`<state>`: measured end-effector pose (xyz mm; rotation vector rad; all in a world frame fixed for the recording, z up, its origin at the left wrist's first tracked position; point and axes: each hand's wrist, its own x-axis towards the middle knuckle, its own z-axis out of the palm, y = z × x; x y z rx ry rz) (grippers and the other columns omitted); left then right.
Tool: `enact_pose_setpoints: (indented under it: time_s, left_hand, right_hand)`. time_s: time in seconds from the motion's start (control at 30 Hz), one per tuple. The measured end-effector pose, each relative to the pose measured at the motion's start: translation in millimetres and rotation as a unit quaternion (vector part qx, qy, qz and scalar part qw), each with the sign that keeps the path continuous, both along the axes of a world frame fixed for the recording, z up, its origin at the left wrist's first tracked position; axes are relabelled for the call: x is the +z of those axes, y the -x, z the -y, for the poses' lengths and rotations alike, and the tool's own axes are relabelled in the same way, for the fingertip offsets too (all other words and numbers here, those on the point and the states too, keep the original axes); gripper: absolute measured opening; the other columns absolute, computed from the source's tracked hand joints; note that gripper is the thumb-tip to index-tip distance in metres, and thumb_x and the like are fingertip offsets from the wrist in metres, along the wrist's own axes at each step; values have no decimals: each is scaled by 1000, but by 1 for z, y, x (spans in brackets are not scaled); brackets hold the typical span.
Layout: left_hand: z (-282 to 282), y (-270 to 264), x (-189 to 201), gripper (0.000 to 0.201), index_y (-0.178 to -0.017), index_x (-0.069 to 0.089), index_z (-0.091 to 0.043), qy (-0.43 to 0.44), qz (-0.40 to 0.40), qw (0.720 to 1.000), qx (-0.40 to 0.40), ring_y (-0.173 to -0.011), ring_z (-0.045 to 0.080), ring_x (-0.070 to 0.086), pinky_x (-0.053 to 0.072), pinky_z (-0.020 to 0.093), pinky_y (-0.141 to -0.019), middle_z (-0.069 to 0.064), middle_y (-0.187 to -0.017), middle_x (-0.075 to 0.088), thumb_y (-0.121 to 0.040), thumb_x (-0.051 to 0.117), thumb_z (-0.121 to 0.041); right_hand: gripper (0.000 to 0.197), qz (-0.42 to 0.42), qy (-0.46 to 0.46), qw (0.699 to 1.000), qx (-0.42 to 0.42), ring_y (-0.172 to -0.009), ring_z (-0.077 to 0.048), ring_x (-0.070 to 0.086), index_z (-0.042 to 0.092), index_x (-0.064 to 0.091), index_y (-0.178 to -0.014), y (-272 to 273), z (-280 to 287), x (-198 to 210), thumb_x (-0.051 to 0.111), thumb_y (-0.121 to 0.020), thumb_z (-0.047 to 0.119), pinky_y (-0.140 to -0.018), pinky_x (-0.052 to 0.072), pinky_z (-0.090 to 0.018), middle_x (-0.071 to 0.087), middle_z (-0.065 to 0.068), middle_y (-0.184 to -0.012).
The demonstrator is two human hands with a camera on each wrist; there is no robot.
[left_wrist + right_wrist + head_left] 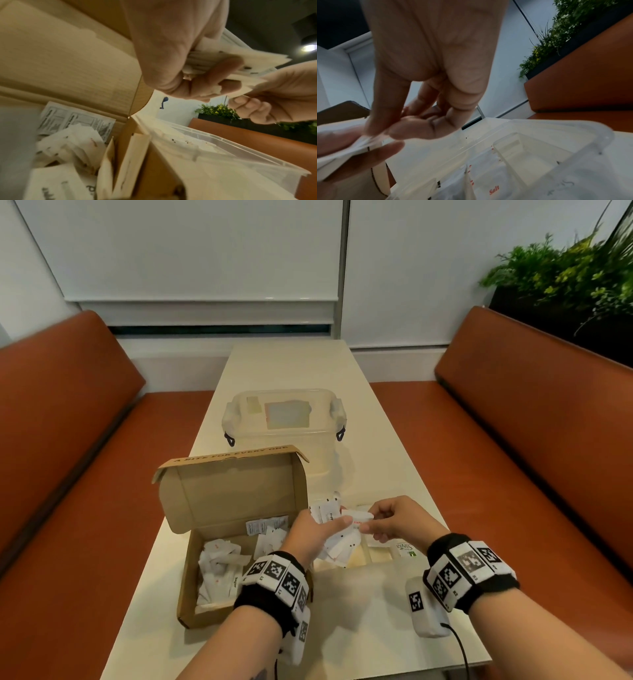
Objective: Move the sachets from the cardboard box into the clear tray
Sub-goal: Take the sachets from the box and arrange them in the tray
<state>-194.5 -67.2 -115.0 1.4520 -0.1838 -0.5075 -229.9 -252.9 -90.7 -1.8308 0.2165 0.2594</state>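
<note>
A stack of white sachets (337, 546) sits in the left hand (310, 534), whose curled fingers (221, 70) and thumb clamp it, fanned out toward the right. The right hand (399, 523) meets it just above the tray (376, 558): its thumb and fingertips (412, 129) pinch the top sachet (358, 517) of the stack, the other fingers curled loosely beneath. So both grips are pressed onto paper, the left round the bundle, the right on one packet's edge; whether that packet has come free of the stack is hard to tell, as the close views are blurred.

Directly below the two grips lies the clear tray, divided into compartments, with a few sachets already in it, one marked "Salt" (494, 191) and one with green print (406, 549). Just left of the left hand stands the open cardboard box (191, 587), lid upright, with more loose sachets (219, 570) heaped inside. Box and tray touch side by side on the pale surface (359, 628).

Beyond the hands is a lidded clear tub (284, 422). Orange benches (531, 440) flank the surface, and a plant (561, 272) stands far to the right.
</note>
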Motion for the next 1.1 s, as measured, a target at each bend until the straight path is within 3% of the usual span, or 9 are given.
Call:
enact_pose_setpoints:
  time_s: [0.1,0.27,0.37,0.43,0.53,0.63,0.83,1.0,1.1]
  left_hand:
    - [3,-1,-1,8,-90,70,-18,-22,10,1000,6,-81,13,70,53,23,-71,-1,-87,74,-82,72,-15]
    - [4,-2,0,12,-90,71,-15,-37,21,999,5,-72,6,69,51,15,-60,-4,-82,74,-79,76,-16]
    - [4,-3,0,15,-95,71,-15,-39,21,999,9,-81,11,70,53,21,-69,0,-91,75,-80,75,-15]
    - [5,-4,-1,15,-94,71,-16,-49,22,999,11,-85,15,70,54,25,-75,2,-93,74,-80,74,-14]
    - [6,-5,-6,12,-88,71,-19,-73,27,997,15,-80,13,69,54,22,-70,-2,-87,73,-79,75,-13]
    - [4,-7,-10,10,-81,71,-16,-76,22,996,38,-82,17,67,53,25,-73,1,-83,71,-80,73,-7]
    - [-4,-10,-15,10,-84,72,-16,-78,6,993,86,-89,23,67,54,37,-85,6,-89,71,-81,72,-6]
    - [-8,-8,-18,11,-91,72,-12,-83,-11,992,89,-91,22,66,54,35,-85,8,-96,71,-82,71,-6]
    - [-12,-8,-21,10,-91,72,-12,-108,-14,991,75,-95,22,65,53,37,-88,7,-99,70,-82,71,-7]
  right_hand:
    - [12,22,-17,999,-32,-53,-9,61,4,68,-80,1,0,0,76,-77,12,-56,53,-18,64,-1,-60]
    - [8,63,-24,995,-69,-55,-13,59,3,70,-79,1,-1,0,75,-79,9,-58,53,-21,64,-4,-64]
    - [13,60,-42,996,-56,-57,-11,61,3,70,-87,0,0,0,76,-77,7,-58,53,-20,66,-4,-66]
    - [10,57,-14,998,-35,-53,-9,60,6,70,-84,1,-1,-1,76,-76,7,-57,52,-18,65,-3,-60]
    - [8,64,32,997,-33,-50,-5,58,13,70,-75,0,-1,-6,77,-76,9,-56,51,-16,63,4,-55]
    - [5,58,96,993,-44,-52,0,54,16,72,-77,-1,7,-14,76,-78,17,-54,46,-11,61,10,-55]
    - [6,30,349,936,-19,-73,-11,58,13,72,-84,-7,27,-31,69,-84,18,-60,41,-14,67,1,-81]
    - [9,-5,456,889,39,-81,-13,60,17,70,-91,-13,23,-37,63,-87,22,-68,45,-20,68,1,-93]
    - [16,6,509,858,77,-97,-19,61,17,72,-95,-19,18,-37,57,-89,17,-79,49,-25,69,-3,-100]
